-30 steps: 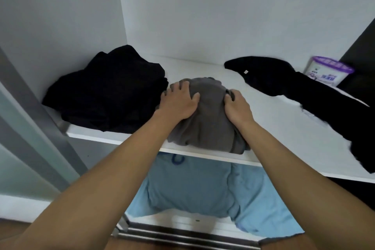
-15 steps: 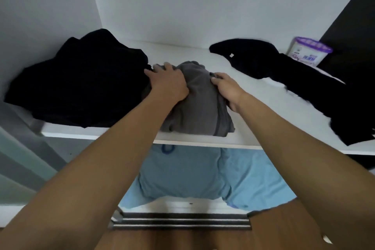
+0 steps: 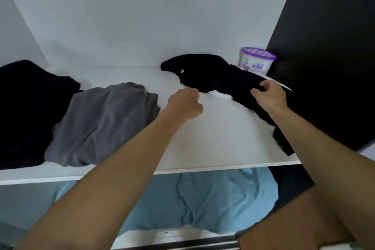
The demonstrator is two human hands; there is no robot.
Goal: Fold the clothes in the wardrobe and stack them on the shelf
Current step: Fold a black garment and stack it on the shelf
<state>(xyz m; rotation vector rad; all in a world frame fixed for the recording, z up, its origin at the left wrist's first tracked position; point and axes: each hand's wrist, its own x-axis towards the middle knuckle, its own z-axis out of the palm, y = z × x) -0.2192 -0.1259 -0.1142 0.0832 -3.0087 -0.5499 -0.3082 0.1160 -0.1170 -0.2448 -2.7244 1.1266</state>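
Light was cool, soft and rather dim; I could not place its source. The white shelf point(image 3: 213, 140) read brightest, with no glare. The black garment point(image 3: 213, 75) at right and the black pile point(image 3: 26, 107) at left lost nearly all fold detail. A faint soft shadow lay on the back wall point(image 3: 142, 16). Whole frame was slightly soft. The shelf edge bowed under the wide lens.

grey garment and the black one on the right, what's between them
In the head view, between the grey garment and the black garment: only the left hand, over bare white shelf.
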